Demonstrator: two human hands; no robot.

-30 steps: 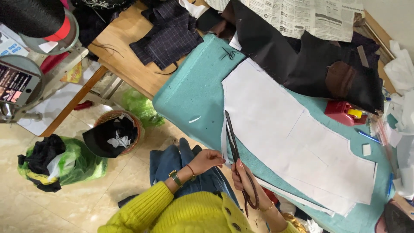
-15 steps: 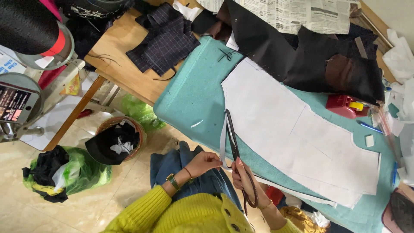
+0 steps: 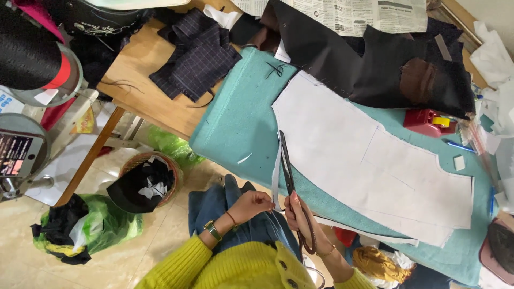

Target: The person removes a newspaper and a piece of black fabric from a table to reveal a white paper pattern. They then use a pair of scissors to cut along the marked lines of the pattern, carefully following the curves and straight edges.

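Your right hand clamped on one pair of long dark scissors, blades parted lower centre, your left hand pinching one narrow white strip beside them, one large white pattern sheet on teal cloth, one red tape dispenser upper right.

– What is the floor like?
– The floor is shiny, pale tan tile. A round basket and a green bag sit on it.
– And the furniture?
– A wooden bench with a brown leg. A teal cover lies over part of it.
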